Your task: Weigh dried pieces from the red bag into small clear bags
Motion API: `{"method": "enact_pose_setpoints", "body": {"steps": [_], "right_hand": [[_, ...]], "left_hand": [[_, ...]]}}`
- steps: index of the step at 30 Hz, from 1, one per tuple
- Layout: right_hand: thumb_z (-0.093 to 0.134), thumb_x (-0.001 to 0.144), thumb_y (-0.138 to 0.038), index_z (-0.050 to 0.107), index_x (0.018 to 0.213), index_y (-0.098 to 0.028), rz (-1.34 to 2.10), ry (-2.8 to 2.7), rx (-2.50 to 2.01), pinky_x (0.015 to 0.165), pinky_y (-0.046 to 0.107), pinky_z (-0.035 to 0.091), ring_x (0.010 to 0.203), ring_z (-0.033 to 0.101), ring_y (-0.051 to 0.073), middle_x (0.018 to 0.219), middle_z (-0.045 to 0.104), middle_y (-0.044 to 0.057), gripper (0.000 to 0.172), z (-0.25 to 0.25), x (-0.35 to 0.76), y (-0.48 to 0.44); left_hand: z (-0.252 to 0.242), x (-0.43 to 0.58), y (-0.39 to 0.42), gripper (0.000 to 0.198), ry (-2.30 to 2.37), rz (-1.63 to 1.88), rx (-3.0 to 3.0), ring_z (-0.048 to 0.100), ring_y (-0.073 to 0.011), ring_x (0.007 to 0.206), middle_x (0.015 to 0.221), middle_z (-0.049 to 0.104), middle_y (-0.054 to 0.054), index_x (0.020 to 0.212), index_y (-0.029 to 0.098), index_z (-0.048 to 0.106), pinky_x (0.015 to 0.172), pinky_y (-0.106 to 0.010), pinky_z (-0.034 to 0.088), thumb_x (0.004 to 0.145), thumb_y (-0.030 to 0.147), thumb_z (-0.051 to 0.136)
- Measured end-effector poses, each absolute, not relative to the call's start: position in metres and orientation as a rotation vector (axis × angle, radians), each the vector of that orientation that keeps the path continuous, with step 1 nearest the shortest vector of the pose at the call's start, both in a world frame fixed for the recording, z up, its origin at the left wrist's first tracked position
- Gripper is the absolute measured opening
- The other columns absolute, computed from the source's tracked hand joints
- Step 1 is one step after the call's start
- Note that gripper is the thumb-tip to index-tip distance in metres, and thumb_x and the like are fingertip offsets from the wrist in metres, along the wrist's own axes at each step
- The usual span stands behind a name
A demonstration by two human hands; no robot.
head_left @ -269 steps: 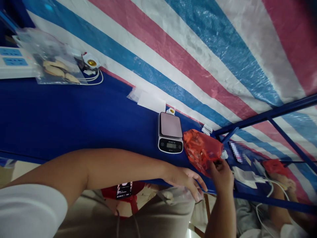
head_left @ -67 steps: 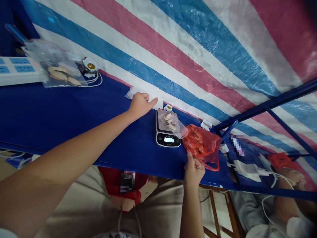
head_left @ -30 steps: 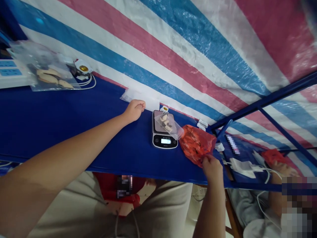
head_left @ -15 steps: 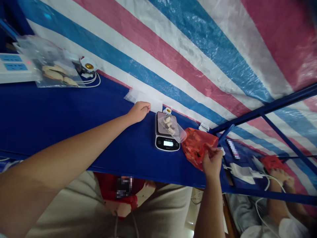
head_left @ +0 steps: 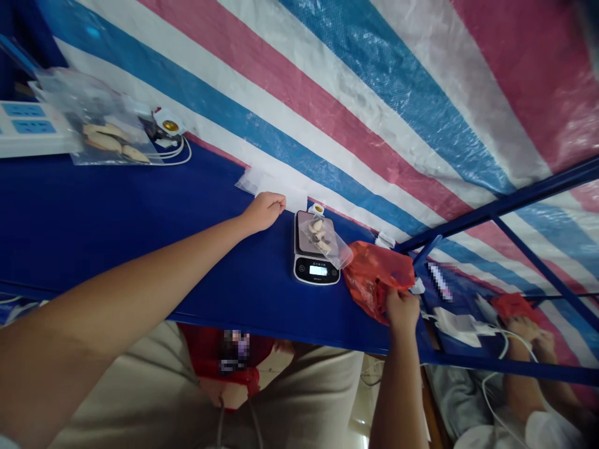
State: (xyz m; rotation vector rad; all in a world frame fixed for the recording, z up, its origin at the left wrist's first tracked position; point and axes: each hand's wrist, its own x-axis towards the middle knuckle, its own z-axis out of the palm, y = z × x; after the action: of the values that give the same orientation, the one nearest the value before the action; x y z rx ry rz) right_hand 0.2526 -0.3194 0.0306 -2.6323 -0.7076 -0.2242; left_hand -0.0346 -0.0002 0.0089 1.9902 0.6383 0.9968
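Observation:
My left hand (head_left: 264, 211) is curled into a fist on the blue tabletop (head_left: 262, 280), beside flat clear plastic bags (head_left: 294, 198); nothing shows in it. To its right stands a digital kitchen scale (head_left: 299, 246) with a lit display. Across the scale's plate lies a clear zip bag (head_left: 344, 254) holding several pale, slice-like pieces (head_left: 318, 232). My right hand (head_left: 401, 308) reaches into the mouth of a crumpled red plastic bag (head_left: 374, 265), which hides its fingers. The red bag touches the end of the clear bag.
At the far left are a power strip (head_left: 32, 140), a larger clear bag (head_left: 82, 100) of pale slices and white cables (head_left: 182, 156). A striped tarp (head_left: 262, 106) forms the back. Beyond the blue metal frame (head_left: 510, 202) at right, another person's hands (head_left: 526, 330) are near a red bag (head_left: 512, 305).
My right hand has moved deeper into the red bag, and its fingers have gone from sight. The bag's upper edge now covers them. My left hand and the scale stay put.

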Motion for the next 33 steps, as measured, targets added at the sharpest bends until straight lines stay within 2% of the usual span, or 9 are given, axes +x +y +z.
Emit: {"method": "enact_pose_setpoints", "body": {"steps": [3,6,11,13,15,18,24,29,33], "right_hand": [[0.063,0.077,-0.052,0.078,0.087,-0.016,-0.161,-0.926,-2.646,0.07,0.038,0.048,0.08,0.068,0.035,0.077,0.073,0.016,0.041,0.026,0.251,-0.313],[0.061,0.078,-0.044,0.077,0.108,-0.014,-0.132,-1.068,-2.637,0.08,0.041,0.05,0.095,0.068,0.036,0.096,0.075,0.019,0.045,0.021,0.248,-0.305],[0.051,0.083,-0.036,0.064,0.135,-0.01,-0.256,-1.268,-2.489,0.096,0.044,0.049,0.122,0.059,0.036,0.135,0.063,0.021,0.06,0.017,0.248,-0.298],[0.05,0.084,-0.035,0.066,0.132,-0.009,-0.317,-1.215,-2.531,0.092,0.044,0.05,0.116,0.062,0.037,0.13,0.065,0.022,0.057,0.017,0.248,-0.298],[0.051,0.086,-0.037,0.073,0.12,-0.007,-0.341,-1.127,-2.597,0.084,0.044,0.051,0.1,0.067,0.038,0.109,0.072,0.024,0.05,0.018,0.247,-0.299],[0.055,0.086,-0.041,0.077,0.105,-0.007,-0.385,-1.041,-2.619,0.076,0.042,0.049,0.086,0.068,0.038,0.086,0.072,0.023,0.045,0.021,0.246,-0.3],[0.054,0.086,-0.045,0.076,0.115,-0.011,-0.398,-0.938,-2.569,0.072,0.039,0.046,0.084,0.068,0.036,0.088,0.073,0.021,0.049,0.037,0.243,-0.296],[0.062,0.076,-0.051,0.075,0.115,-0.014,-0.269,-0.831,-2.437,0.073,0.039,0.047,0.087,0.069,0.035,0.091,0.075,0.017,0.056,0.055,0.247,-0.296],[0.072,0.066,-0.057,0.077,0.096,-0.013,-0.077,-0.824,-2.328,0.063,0.033,0.046,0.07,0.066,0.027,0.075,0.073,0.01,0.054,0.068,0.245,-0.31]], "left_hand": [[0.007,-0.034,0.001,0.018,0.635,0.99,1.989,0.044,-0.0137,0.055,0.051,0.046,0.003,0.056,0.019,0.048,0.061,-0.029,0.032,0.066,0.009,0.038],[0.006,-0.034,0.001,0.018,0.635,0.984,1.987,0.044,-0.0137,0.056,0.052,0.047,0.002,0.056,0.019,0.048,0.063,-0.03,0.033,0.067,0.009,0.039],[0.007,-0.034,0.001,0.017,0.642,0.974,1.989,0.044,-0.0139,0.056,0.052,0.046,0.003,0.056,0.019,0.048,0.063,-0.029,0.034,0.067,0.009,0.039],[0.007,-0.035,0.001,0.017,0.648,0.974,1.993,0.045,-0.0138,0.056,0.052,0.046,0.002,0.056,0.019,0.048,0.063,-0.029,0.034,0.067,0.01,0.038],[0.008,-0.035,0.0,0.017,0.647,0.973,1.995,0.045,-0.0137,0.057,0.052,0.046,0.002,0.056,0.019,0.048,0.063,-0.029,0.034,0.067,0.01,0.038],[0.008,-0.035,0.0,0.016,0.636,0.973,1.995,0.045,-0.0136,0.056,0.052,0.046,0.002,0.056,0.019,0.048,0.063,-0.029,0.035,0.067,0.012,0.038],[0.007,-0.034,0.0,0.015,0.647,0.955,2.001,0.046,-0.0137,0.057,0.054,0.049,0.002,0.056,0.019,0.048,0.064,-0.03,0.036,0.066,0.013,0.039],[0.005,-0.033,0.002,0.016,0.622,0.98,2.0,0.046,-0.0136,0.057,0.052,0.049,0.002,0.056,0.019,0.05,0.063,-0.029,0.036,0.066,0.012,0.04],[0.005,-0.034,0.001,0.014,0.628,0.959,2.02,0.046,-0.0132,0.056,0.052,0.05,0.002,0.057,0.019,0.051,0.062,-0.028,0.035,0.065,0.013,0.042]]}}
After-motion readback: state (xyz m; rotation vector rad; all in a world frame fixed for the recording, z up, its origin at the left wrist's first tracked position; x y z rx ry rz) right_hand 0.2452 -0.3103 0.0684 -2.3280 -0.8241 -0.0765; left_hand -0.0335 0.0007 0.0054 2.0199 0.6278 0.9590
